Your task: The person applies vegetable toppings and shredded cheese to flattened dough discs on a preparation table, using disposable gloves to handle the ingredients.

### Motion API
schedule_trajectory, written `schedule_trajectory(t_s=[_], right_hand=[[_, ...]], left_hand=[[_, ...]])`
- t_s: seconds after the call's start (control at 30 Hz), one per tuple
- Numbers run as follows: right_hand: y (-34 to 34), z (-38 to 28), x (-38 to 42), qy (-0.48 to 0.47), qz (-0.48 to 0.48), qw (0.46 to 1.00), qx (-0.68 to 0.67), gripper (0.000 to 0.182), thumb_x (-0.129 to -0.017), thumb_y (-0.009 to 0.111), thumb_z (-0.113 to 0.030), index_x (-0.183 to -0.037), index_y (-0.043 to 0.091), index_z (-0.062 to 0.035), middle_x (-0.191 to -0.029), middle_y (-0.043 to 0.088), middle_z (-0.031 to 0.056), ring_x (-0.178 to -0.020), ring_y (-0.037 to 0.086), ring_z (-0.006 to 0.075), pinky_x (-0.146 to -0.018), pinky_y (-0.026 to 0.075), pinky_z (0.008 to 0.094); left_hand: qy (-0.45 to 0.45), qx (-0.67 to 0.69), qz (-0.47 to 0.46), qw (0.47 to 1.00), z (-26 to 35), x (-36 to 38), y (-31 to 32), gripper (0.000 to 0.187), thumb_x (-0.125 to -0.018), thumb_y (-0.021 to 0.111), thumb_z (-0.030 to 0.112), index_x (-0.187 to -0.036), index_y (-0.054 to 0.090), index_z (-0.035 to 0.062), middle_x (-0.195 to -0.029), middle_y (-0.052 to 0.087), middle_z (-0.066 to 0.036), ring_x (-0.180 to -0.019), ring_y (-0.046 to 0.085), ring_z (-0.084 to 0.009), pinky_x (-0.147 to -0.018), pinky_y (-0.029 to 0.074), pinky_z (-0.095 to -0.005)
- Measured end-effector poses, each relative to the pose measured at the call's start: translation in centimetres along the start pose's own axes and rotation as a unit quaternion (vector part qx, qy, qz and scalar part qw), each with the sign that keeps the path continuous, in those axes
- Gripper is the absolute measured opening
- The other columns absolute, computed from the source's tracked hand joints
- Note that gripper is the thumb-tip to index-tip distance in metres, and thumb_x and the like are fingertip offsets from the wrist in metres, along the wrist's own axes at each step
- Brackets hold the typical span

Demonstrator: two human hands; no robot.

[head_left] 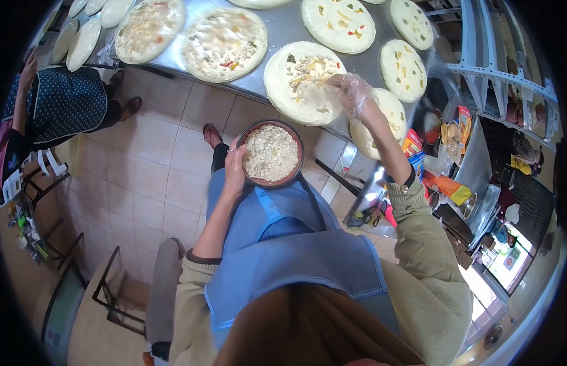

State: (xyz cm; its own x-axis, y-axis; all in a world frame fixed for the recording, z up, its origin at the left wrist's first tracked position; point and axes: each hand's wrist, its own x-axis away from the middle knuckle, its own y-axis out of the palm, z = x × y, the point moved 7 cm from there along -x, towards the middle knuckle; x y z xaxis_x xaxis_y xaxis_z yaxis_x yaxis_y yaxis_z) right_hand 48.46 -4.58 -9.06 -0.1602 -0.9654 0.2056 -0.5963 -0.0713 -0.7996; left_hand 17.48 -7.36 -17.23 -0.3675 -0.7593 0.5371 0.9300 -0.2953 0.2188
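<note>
My left hand (235, 171) grips the left side of a dark-rimmed bowl (300, 160) at my waist, fingers along the rim. Pale crumbly topping (270, 152) fills the bowl. A clear plastic glove covers my right hand (352, 94), which is over the right edge of a round of dough (277, 79). Its fingers are drawn together around some of the crumbly topping, and a pale blur of crumbs shows just below them. Crumbs and red, yellow and dark green pieces lie on this round. Part of another dough round (390, 116) shows beneath my right wrist.
Several topped dough rounds (225, 46) cover the metal table (250, 82) ahead. At left stands a person in a dotted apron (67, 100). Packets (413, 143) and a metal shelf rack (509, 76) are on the right. A chair (112, 299) stands behind at left.
</note>
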Motion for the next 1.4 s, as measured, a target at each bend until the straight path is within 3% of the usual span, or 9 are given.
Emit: schedule_trajectory(t_s=[0.27,0.37,0.43,0.53,0.67,1.07,1.17,1.27,1.4], right_hand=[[-0.9,-1.8,0.1,-0.045,0.060,0.981,-0.177,0.021,-0.082,0.054,-0.008,-0.101,0.063,-0.0050,-0.092,0.062,0.0142,-0.084,0.061,0.0241,-0.075,0.049,0.0337],[-0.2,-6.3,0.9,0.044,-0.063,0.990,-0.115,0.021,-0.083,0.054,-0.010,-0.101,0.063,-0.0068,-0.091,0.062,0.0124,-0.083,0.061,0.0220,-0.076,0.050,0.0333],[1.0,-10.3,2.6,-0.120,-0.081,0.988,-0.061,0.021,-0.085,0.057,-0.015,-0.103,0.063,-0.0069,-0.093,0.065,0.0107,-0.082,0.063,0.0219,-0.075,0.051,0.0327],[5.6,-12.9,5.7,-0.084,-0.205,0.974,-0.046,0.032,-0.084,0.060,-0.026,-0.110,0.060,-0.0091,-0.102,0.061,0.0131,-0.091,0.061,0.0275,-0.080,0.050,0.0365],[8.3,-15.7,8.6,-0.175,-0.126,0.976,-0.029,0.025,-0.080,0.054,-0.010,-0.104,0.056,-0.0046,-0.101,0.056,0.0167,-0.098,0.057,0.0322,-0.077,0.048,0.0399],[8.3,-13.6,8.1,-0.148,-0.132,0.978,-0.066,0.022,-0.076,0.056,-0.003,-0.097,0.064,-0.0021,-0.084,0.061,0.0137,-0.078,0.059,0.0327,-0.069,0.048,0.0403],[8.0,-13.4,7.8,-0.164,-0.136,0.976,-0.047,0.019,-0.081,0.055,-0.005,-0.097,0.065,-0.0023,-0.082,0.063,0.0108,-0.078,0.062,0.0244,-0.070,0.050,0.0347],[6.1,-12.1,7.0,0.009,-0.183,0.938,-0.295,0.016,-0.083,0.056,-0.008,-0.097,0.064,-0.0048,-0.082,0.065,0.0121,-0.073,0.065,0.0202,-0.063,0.053,0.0308],[1.6,-7.2,4.1,0.072,-0.151,0.897,-0.410,0.017,-0.086,0.059,-0.012,-0.099,0.064,-0.0022,-0.090,0.066,0.0064,-0.076,0.061,0.0108,-0.068,0.053,0.0258]], left_hand=[[0.023,0.014,-0.013,1.000,1.3,0.1,0.4,0.042,-0.089,0.040,0.023,-0.120,0.045,-0.0057,-0.113,0.054,-0.012,-0.105,0.050,-0.0169,-0.093,0.036,-0.0273],[0.040,0.006,-0.016,0.999,2.5,0.4,0.8,0.043,-0.089,0.040,0.023,-0.120,0.045,-0.0060,-0.113,0.054,-0.013,-0.105,0.050,-0.0171,-0.093,0.036,-0.0273],[0.049,0.004,-0.021,0.999,3.5,0.5,1.4,0.042,-0.089,0.040,0.023,-0.121,0.045,-0.0056,-0.112,0.054,-0.013,-0.104,0.050,-0.0172,-0.093,0.036,-0.0274],[0.058,0.014,-0.027,0.998,4.8,0.8,2.6,0.042,-0.089,0.041,0.023,-0.121,0.045,-0.0048,-0.112,0.054,-0.014,-0.104,0.050,-0.0171,-0.092,0.037,-0.0275],[0.069,-0.002,-0.022,0.997,6.1,0.8,3.6,0.042,-0.089,0.041,0.023,-0.121,0.044,-0.0045,-0.112,0.054,-0.014,-0.102,0.051,-0.0172,-0.091,0.038,-0.0273],[0.065,-0.014,-0.019,0.998,5.7,0.2,4.5,0.043,-0.089,0.041,0.023,-0.121,0.045,-0.0042,-0.112,0.054,-0.014,-0.104,0.049,-0.0174,-0.092,0.037,-0.0278],[0.071,-0.023,-0.020,0.997,5.6,0.0,4.6,0.042,-0.089,0.041,0.024,-0.121,0.045,-0.0042,-0.113,0.053,-0.013,-0.105,0.049,-0.0175,-0.093,0.036,-0.0279],[0.067,-0.001,-0.026,0.997,5.6,-0.1,4.5,0.042,-0.089,0.041,0.023,-0.121,0.045,-0.0043,-0.113,0.053,-0.013,-0.105,0.048,-0.0174,-0.093,0.035,-0.0278],[0.069,-0.004,-0.025,0.997,5.1,-0.4,3.7,0.042,-0.089,0.041,0.023,-0.120,0.046,-0.0048,-0.114,0.053,-0.013,-0.105,0.048,-0.0172,-0.093,0.035,-0.0275]])
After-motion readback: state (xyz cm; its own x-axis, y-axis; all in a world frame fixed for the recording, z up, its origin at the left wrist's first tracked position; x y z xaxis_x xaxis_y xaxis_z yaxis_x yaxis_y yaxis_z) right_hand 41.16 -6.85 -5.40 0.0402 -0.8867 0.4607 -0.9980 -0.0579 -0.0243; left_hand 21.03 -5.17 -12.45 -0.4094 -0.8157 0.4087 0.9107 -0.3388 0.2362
